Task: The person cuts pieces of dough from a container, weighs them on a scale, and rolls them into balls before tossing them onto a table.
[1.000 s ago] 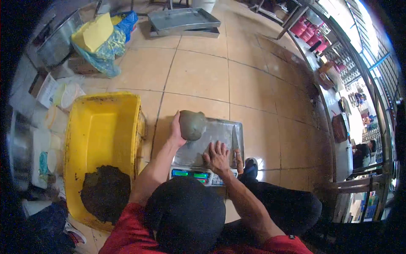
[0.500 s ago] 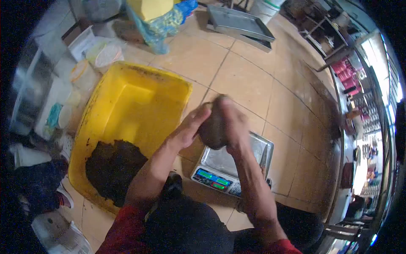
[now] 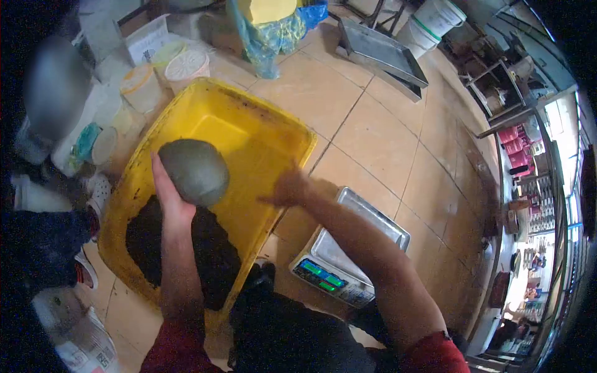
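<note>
We are cupping a grey-green clay ball (image 3: pixel 193 171) in our left hand (image 3: pixel 166 200), fingers wrapped under and behind it, over the yellow tub (image 3: pixel 261 133); a dark clay mass (image 3: pixel 180 248) is lying in the tub just below that hand. Our right hand (image 3: pixel 287 188) is hanging empty, blurred, fingers loosely spread, above the tub's near rim; a scale (image 3: pixel 348 255) is sitting beneath the right forearm.

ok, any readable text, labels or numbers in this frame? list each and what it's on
None can be read.
Scale display: green lit panels, digits too blurred.
White box near the top: dark print, too small.
Printed paper at the bottom left: a code-like square, print unreadable.
</note>
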Demonstrator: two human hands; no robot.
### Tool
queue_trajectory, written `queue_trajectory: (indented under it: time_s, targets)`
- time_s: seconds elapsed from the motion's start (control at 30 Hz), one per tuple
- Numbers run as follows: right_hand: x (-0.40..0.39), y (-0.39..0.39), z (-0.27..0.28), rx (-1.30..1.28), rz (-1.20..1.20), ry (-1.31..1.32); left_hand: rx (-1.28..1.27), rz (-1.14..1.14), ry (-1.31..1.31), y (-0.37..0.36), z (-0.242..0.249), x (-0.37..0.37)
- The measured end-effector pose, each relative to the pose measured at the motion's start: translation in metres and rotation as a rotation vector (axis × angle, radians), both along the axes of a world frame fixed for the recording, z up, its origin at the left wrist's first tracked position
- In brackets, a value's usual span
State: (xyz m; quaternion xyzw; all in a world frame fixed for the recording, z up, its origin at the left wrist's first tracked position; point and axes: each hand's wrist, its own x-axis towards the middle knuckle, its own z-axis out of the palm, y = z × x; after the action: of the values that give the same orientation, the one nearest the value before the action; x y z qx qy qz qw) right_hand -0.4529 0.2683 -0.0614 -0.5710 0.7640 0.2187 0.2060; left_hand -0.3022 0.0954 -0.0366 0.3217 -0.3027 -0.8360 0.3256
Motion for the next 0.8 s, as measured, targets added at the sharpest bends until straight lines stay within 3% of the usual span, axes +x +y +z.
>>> queue_trajectory:
  time_s: [0.1,0.17,0.23,0.3,0.43,0.47,0.57,0.6,0.63,0.7,0.8]
  targets:
    - [-0.044,0.006,0.013,-0.064,-0.072,0.015,0.037,-0.056,0.046,0.011,0.003,0.006]
    - [-0.057,0.016,-0.033,-0.219,-0.055,-0.027,0.011,-0.11,0.155,0.011,-0.018,0.005]
    - [-0.035,0.034,-0.013,-0.409,-0.006,-0.258,0.188,-0.166,0.197,0.034,0.016,0.003]
    - [0.011,0.066,0.045,-0.811,-0.475,-0.511,0.186,-0.26,0.107,0.047,0.029,-0.008]
    - [0.024,0.147,0.019,-1.644,-0.895,-0.24,0.084,-0.405,0.016,0.093,0.024,-0.038]
    - [0.033,0.168,0.065,-1.2,-1.291,-0.456,0.109,-0.467,0.033,0.11,0.019,-0.045]
    - [0.052,0.177,0.082,-1.55,-0.886,-0.141,0.121,-0.611,0.109,0.171,-0.001,-0.072]
    - [0.06,0.174,0.098,-1.527,-0.748,0.039,0.174,-0.566,-0.02,0.202,0.025,-0.077]
    - [0.066,0.172,0.107,-1.463,-0.717,0.11,0.074,-0.571,0.079,0.213,0.003,-0.082]
    - [0.055,0.183,0.072,-1.396,-0.914,0.05,-0.063,-0.589,0.147,0.253,0.04,-0.085]
    - [0.04,0.205,0.032,-1.824,-1.451,-0.967,-0.52,-0.492,-0.057,0.284,0.055,-0.085]
